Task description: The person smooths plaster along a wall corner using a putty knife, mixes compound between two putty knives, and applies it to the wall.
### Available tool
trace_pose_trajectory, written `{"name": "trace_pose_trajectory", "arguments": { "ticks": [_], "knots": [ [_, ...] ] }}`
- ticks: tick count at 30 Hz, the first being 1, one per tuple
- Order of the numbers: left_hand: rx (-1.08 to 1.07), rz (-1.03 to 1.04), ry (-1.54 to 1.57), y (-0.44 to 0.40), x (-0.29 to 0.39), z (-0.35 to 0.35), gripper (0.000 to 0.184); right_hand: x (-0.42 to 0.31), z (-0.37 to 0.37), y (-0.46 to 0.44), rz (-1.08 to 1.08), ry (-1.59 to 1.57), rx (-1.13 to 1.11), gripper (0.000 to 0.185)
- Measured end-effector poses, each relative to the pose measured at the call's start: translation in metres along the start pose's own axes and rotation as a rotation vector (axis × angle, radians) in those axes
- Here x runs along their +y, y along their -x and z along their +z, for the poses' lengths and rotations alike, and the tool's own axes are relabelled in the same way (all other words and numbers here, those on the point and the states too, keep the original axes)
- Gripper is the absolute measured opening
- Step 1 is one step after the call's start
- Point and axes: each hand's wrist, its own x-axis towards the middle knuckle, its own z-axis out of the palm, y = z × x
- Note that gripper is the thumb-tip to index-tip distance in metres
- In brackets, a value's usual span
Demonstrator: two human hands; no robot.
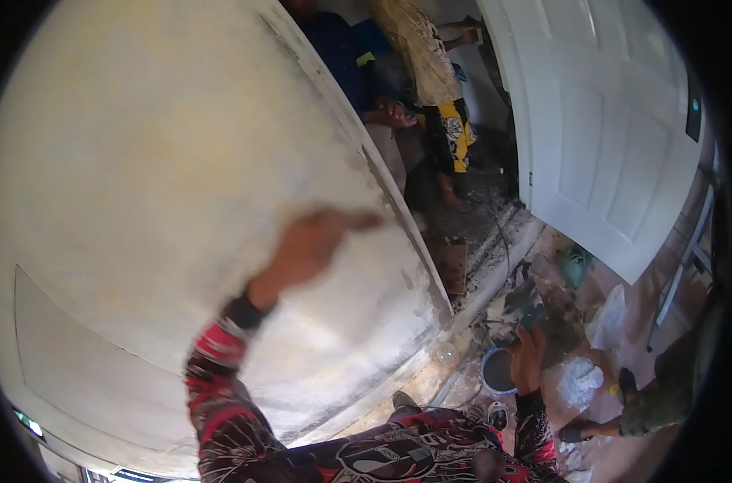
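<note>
My left hand (308,246), blurred by motion, is raised in front of the pale plastered wall (156,161). One finger stretches to the right towards the wall's edge, and nothing shows in the hand. Lower right, my right hand (528,358) hangs with its fingers apart, holding nothing that I can see. Just beside it on the floor is a round bucket (498,372) with grey contents. Whether the hand touches the bucket's rim cannot be made out.
Through the doorway, one person in dark blue (334,56) and another in yellow-and-black shorts (454,133) are seen. A white panelled door (607,121) is on the right. Crumpled white plastic (581,381), a green bag (575,264) and rubble lie around. Another person's leg (607,431) is at lower right.
</note>
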Motion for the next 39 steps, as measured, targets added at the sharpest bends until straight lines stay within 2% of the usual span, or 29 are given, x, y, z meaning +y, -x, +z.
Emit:
{"name": "trace_pose_trajectory", "arguments": {
  "ticks": [1,2,3,5,7,11,14,17,20,23,27,28,31,32,35,39],
  "knots": [
    [-0.065,0.090,-0.341,-0.039,-0.007,-0.047,0.040,-0.001,-0.006,-0.003,0.009,-0.008,-0.004,0.017],
    [-0.077,0.178,-0.827,-0.086,-0.003,-0.084,0.046,-0.008,-0.009,-0.010,0.024,-0.022,-0.008,0.018],
    [-0.044,0.288,-1.126,-0.111,-0.018,-0.111,0.048,-0.006,-0.008,-0.011,0.025,-0.026,-0.007,0.019],
    [-0.070,0.438,-1.422,-0.149,-0.045,-0.153,0.050,-0.002,-0.009,-0.008,0.035,-0.030,0.007,0.021],
    [-0.132,0.417,-1.509,-0.169,-0.066,-0.174,0.055,0.011,-0.007,-0.004,0.045,-0.039,0.004,0.021],
    [-0.270,0.415,-1.587,-0.193,-0.089,-0.176,0.057,0.014,0.000,-0.003,0.115,-0.113,0.005,0.020],
    [-0.238,0.487,-1.619,-0.189,-0.105,-0.174,0.051,0.032,-0.007,-0.006,0.102,-0.057,0.004,0.021],
    [-0.282,0.427,-1.632,-0.177,-0.103,-0.175,0.058,0.023,-0.001,-0.006,0.114,-0.079,-0.053,0.023],
    [-0.345,0.427,-1.609,-0.159,-0.090,-0.187,0.055,0.022,-0.003,-0.008,0.112,-0.042,-0.068,0.024],
    [-0.431,0.345,-1.578,-0.161,-0.073,-0.192,0.051,0.016,0.006,-0.012,0.133,-0.014,-0.007,0.016],
    [-0.235,0.393,-1.407,-0.203,-0.055,-0.188,0.048,0.014,0.004,-0.009,0.113,-0.024,-0.019,0.013],
    [-0.211,0.524,-1.384,-0.216,-0.063,-0.183,0.042,0.013,0.004,-0.009,0.111,-0.025,-0.027,0.012],
    [-0.256,0.558,-1.392,-0.230,-0.075,-0.169,0.041,0.016,0.001,-0.007,0.141,-0.037,-0.021,0.010],
    [-0.285,0.501,-1.420,-0.232,-0.079,-0.165,0.041,0.019,0.000,-0.008,0.152,-0.040,-0.016,0.009],
    [-0.346,0.508,-1.519,-0.230,-0.090,-0.159,0.040,0.035,-0.011,-0.008,0.132,-0.049,-0.010,0.013],
    [-0.415,0.454,-1.514,-0.226,-0.082,-0.156,0.041,0.020,0.002,-0.002,0.193,-0.069,0.004,0.008]
  ]
}}
